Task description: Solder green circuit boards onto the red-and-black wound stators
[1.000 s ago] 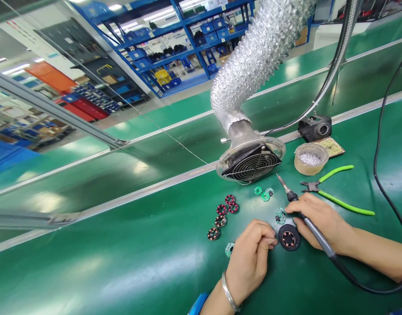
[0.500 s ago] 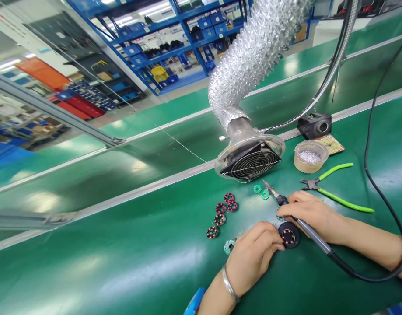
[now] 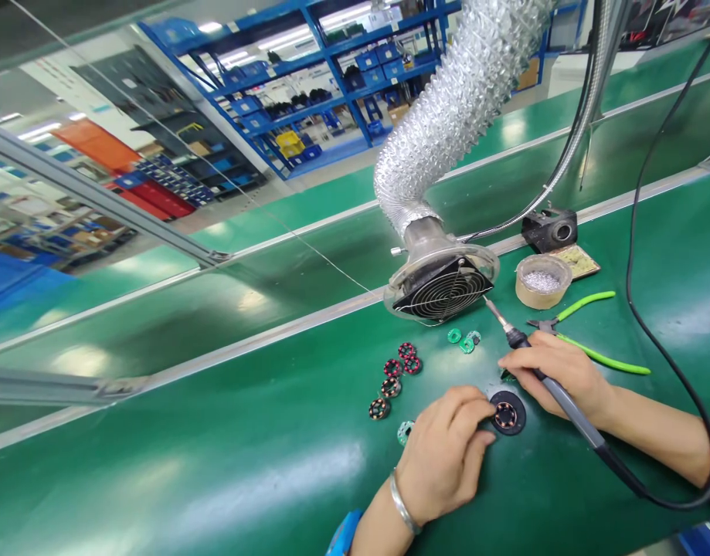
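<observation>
A round black holder (image 3: 508, 413) with a copper-wound ring in its middle lies on the green bench. My left hand (image 3: 450, 448) is at its left edge, fingers bent, the index fingertip touching the rim; thumb and index are apart with nothing visible between them. Over the holder's right side, my right hand (image 3: 557, 374) grips a soldering iron (image 3: 569, 405), its tip pointing up and left toward the fan. Beneath the right fingers a small green board (image 3: 507, 375) shows partly. Another green board (image 3: 405, 432) lies beside my left hand.
Several wound rings (image 3: 392, 387) and small green boards (image 3: 454, 336) lie beyond my hands. Behind them hangs a fan (image 3: 447, 292) on a foil duct (image 3: 441, 108). Green-handled cutters (image 3: 603, 357), a tub of metal wool (image 3: 543, 282) and an iron stand (image 3: 550, 229) are at the right.
My right hand has lifted slightly with the iron, whose tip moved up and right. The thumb of my left hand has drawn back from the black holder.
</observation>
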Demonstrator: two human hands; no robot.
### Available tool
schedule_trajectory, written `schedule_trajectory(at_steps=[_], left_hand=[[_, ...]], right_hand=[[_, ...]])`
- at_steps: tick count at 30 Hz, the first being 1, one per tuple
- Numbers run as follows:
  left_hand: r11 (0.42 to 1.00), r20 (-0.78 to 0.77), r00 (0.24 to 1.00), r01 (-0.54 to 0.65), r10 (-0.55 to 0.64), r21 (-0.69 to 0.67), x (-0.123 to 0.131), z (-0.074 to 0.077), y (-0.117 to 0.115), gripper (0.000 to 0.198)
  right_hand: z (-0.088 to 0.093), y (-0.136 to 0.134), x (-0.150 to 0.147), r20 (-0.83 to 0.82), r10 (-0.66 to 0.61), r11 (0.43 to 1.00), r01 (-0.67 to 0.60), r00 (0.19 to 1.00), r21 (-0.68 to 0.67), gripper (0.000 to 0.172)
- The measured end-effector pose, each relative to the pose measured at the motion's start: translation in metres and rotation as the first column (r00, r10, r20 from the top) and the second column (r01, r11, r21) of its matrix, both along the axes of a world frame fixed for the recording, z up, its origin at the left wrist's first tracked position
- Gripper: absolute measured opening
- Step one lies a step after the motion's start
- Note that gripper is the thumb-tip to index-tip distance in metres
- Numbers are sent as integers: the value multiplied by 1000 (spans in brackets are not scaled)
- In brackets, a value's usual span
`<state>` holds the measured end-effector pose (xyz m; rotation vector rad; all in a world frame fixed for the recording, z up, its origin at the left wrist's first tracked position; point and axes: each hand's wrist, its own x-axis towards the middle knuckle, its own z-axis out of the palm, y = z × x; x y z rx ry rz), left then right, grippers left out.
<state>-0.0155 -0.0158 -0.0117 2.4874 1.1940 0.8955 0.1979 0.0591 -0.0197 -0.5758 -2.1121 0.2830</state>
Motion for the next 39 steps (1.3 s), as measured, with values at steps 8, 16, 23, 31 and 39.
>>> schedule_trajectory(at_steps=[8,16,23,31,39], left_hand=[[1000,258,966,19,-15,-11,11,6,-5,16],[747,432,817,3,382,-665,21,17,-7,27],[674,408,778,-27,478,-738,22,15,-8,23],[700,357,835,-46,419,-713,20,18,-6,16],[712,349,823,-92,448,-696,20,16,-7,20]], right_hand=[[8,-14,-2,-70,-42,998,39,997,-51,24],[10,-34,-5,-211,152,988,-142,966,65,32],[8,-33,-6,-168,179,984,-174,970,43,40],[4,-31,-7,-100,203,977,-208,974,-48,37],[4,-33,-5,40,127,991,-128,991,36,31]])
